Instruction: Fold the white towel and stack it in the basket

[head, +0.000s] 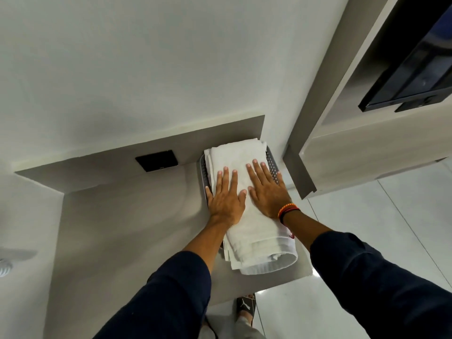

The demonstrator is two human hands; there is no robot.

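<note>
Grey counter (122, 228) — flat hands (226, 196) on white towel (259, 241).

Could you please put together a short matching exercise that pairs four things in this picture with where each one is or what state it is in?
Things:
1. white towel
2. basket
3. black wall plate
4. right hand

Descriptions:
A. perforated grey rim showing beside the cloth
B. pressed flat, with corded bands at the wrist
C. folded, its near end hanging past the container
D. set in the low back panel, left of the container

Pairs: 1-C, 2-A, 3-D, 4-B
</note>
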